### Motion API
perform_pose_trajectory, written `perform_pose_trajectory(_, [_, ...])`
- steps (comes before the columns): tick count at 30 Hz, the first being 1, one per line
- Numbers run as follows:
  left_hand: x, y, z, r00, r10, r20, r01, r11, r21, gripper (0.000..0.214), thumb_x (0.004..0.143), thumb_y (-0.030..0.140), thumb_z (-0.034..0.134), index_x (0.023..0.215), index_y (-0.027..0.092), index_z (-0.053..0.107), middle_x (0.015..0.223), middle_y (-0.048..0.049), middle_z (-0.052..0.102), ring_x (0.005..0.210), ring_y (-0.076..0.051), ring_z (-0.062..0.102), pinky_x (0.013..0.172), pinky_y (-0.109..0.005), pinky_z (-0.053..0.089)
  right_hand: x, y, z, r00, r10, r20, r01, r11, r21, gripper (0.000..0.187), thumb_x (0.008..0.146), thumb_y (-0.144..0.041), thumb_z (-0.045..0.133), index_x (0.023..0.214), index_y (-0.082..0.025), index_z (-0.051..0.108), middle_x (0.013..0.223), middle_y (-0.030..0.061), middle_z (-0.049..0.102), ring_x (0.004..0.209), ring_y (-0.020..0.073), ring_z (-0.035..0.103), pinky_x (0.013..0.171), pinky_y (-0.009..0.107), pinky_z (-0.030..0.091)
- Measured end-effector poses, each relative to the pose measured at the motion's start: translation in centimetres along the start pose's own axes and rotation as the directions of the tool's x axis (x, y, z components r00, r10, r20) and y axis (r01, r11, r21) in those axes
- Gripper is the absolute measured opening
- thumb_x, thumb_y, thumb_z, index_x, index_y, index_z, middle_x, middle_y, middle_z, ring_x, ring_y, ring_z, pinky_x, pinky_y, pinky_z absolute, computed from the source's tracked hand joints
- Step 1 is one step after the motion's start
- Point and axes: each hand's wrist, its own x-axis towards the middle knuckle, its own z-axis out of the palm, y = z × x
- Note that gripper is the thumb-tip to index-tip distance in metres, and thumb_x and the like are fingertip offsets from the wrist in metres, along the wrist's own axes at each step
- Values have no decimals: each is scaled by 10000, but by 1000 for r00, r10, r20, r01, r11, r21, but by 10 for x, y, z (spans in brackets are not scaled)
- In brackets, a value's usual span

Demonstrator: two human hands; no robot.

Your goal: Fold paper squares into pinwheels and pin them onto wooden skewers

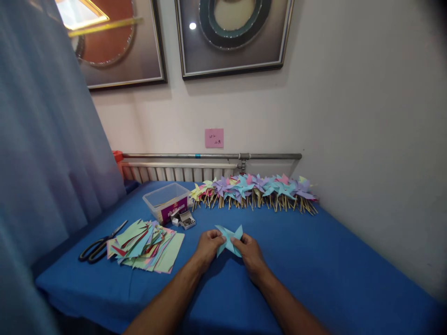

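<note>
A light blue paper pinwheel (pixel 228 238) is held just above the blue cloth, its pointed blades spread outward. My left hand (pixel 209 246) pinches its left side between thumb and curled fingers. On the opposite side my right hand (pixel 250 253) grips it, the thumb pressed near the centre. No stick shows on this pinwheel. To the left of my hands lies a loose pile of coloured paper pieces (pixel 148 246), several of them cut. A small open box of pins (pixel 187 220) stands beyond my left hand.
Finished pinwheels on sticks (pixel 254 188) lie in a row along the back. A clear plastic tub (pixel 167 197) stands left of them, and black-handled scissors (pixel 99 246) lie at the left. A blue curtain (pixel 52 116) hangs at the left; a wall (pixel 366 139) borders the right.
</note>
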Motion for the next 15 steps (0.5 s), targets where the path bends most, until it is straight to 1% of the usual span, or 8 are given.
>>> perform_pose_trajectory(5, [1,-2,0,1000,11,-8,-11,1000,20,255,621,355,730,630,152,576,507,23,564,440,-78,426,482,-224,310,-1,-2,1,1000,-2,-3,2,1000,-13,369,647,-443,748,855,-139,731,719,37,722,606,175,589,557,262,432])
perform_pose_trajectory(10, [-2,4,1,1000,16,-7,-15,999,41,287,607,390,733,611,157,566,497,32,548,436,-73,410,466,-220,278,-2,-6,2,1000,11,4,-11,1000,1,297,645,-397,730,816,-154,715,706,17,709,596,162,571,558,258,427])
perform_pose_trajectory(15, [-3,6,2,1000,12,-7,-11,999,44,293,602,388,736,603,158,555,481,39,530,428,-69,388,452,-217,260,-1,-4,1,1000,2,9,-2,1000,-29,288,654,-399,718,799,-150,713,701,16,706,591,155,564,563,255,418])
